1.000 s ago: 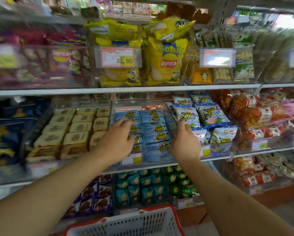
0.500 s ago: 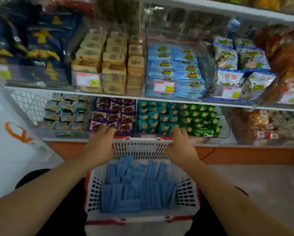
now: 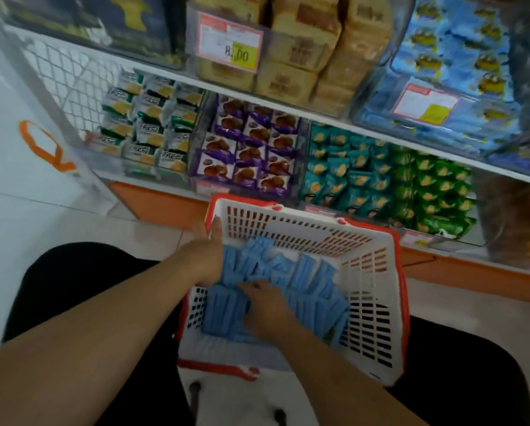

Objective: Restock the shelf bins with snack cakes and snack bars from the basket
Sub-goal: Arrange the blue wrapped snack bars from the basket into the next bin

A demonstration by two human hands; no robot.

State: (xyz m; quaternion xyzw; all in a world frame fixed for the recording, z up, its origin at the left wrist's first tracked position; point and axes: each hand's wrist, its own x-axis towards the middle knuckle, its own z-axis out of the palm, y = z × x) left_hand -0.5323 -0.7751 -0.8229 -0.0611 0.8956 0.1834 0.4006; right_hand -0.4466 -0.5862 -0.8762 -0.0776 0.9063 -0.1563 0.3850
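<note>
Both hands are inside the white basket (image 3: 371, 272), which has a red rim and sits low in front of the person, just before the bottom shelf. The basket holds a loose heap of blue snack packets (image 3: 306, 281), lying mostly toward its left and middle. The left hand (image 3: 207, 256) rests at the basket's left wall with its fingers straight, their edge against the heap; it does not visibly grip anything. The right hand (image 3: 266, 309) lies palm down on top of the packets, fingers spread over them; whether any finger is curled round a packet cannot be told. On the bottom shelf behind the basket, clear bins hold green-and-white packets (image 3: 148, 127) at left, purple packets (image 3: 248, 146) in the middle and teal and green packets (image 3: 380, 176) at right. On the shelf above, a bin holds tan snack cakes (image 3: 313, 47) with a price tag (image 3: 230, 41) on its front, and a bin to the right holds blue packets (image 3: 460, 56). The view is blurred.
</note>
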